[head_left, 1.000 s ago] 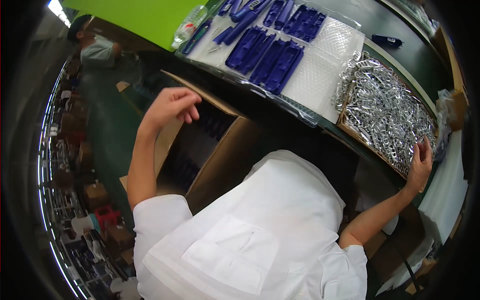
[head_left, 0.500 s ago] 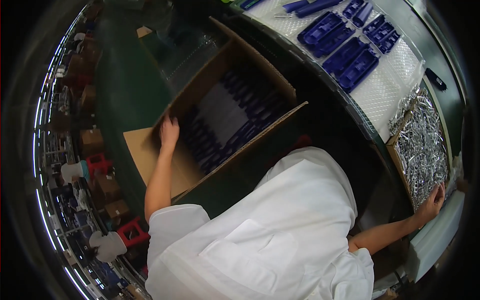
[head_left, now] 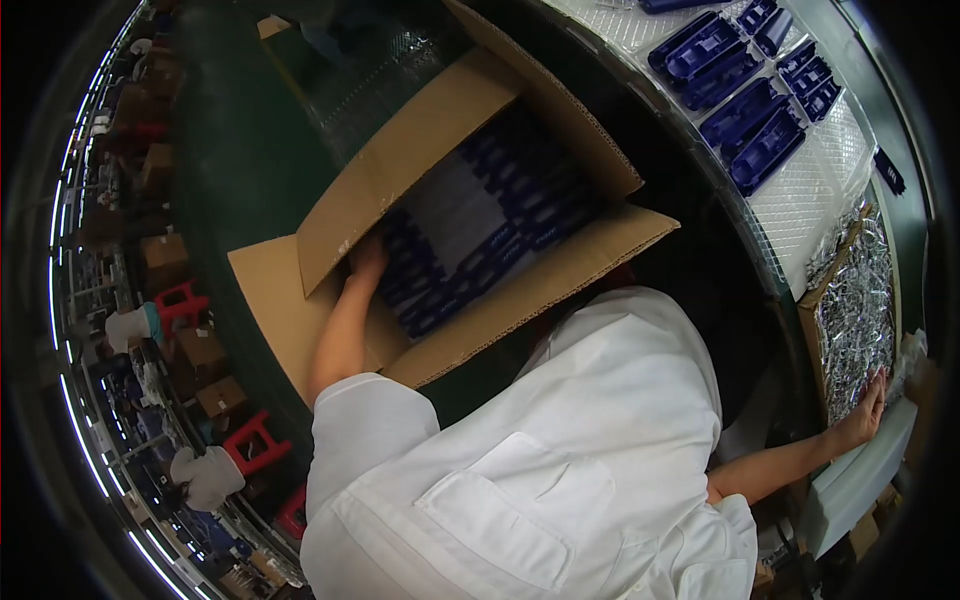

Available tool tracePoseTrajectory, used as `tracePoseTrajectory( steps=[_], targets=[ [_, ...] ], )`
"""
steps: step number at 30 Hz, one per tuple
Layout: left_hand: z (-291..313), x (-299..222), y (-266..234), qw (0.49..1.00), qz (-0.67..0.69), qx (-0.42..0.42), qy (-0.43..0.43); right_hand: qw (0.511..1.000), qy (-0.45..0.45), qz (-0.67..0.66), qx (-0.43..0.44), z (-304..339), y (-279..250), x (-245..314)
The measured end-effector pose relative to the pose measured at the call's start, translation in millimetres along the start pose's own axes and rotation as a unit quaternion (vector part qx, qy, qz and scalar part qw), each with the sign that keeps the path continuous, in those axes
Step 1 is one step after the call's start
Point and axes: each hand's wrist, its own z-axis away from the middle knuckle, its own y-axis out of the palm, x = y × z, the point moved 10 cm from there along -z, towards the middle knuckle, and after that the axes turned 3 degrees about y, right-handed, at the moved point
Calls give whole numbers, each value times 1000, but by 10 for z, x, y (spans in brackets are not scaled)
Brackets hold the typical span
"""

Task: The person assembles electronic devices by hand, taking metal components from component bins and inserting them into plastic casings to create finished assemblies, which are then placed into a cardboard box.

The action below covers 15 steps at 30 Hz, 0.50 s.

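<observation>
An opened cardboard box [head_left: 540,290] stands before me, its flaps spread outward. Inside lie rows of dark blue plastic parts [head_left: 510,245] around a pale grey rectangular sheet [head_left: 450,222]. My left hand [head_left: 367,262] reaches into the box's left corner, beside the blue parts; the raised flap [head_left: 345,215] and shadow hide its fingers. Far to the right, my right hand [head_left: 860,420] is at the near end of a shallow carton of shiny metal pieces [head_left: 855,320], its fingers stretched out with nothing visible in them. Pale foam sheets [head_left: 862,480] lie just under that wrist.
On the worktable at upper right, blue plastic housings [head_left: 755,135] rest on clear bubble wrap [head_left: 790,225]. A small dark object [head_left: 888,172] lies near the table's far edge. At far left are red stools [head_left: 255,442], brown cartons [head_left: 222,397] and seated people.
My left hand has gone from the box's left edge down inside it, and the left flap now stands over it. The right hand's fingers have straightened. The view has shifted somewhat.
</observation>
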Motion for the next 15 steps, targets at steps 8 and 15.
tracePoseTrajectory(
  steps=[8, 15],
  targets=[
    [-184, 157, 212, 997, 71, -22, 33, 999, -11, -25, -28, -126, -248, -165],
    [-174, 262, 510, 968, 202, 149, -12, 990, 69, -122, 32, -74, -476, -627]
  ],
)
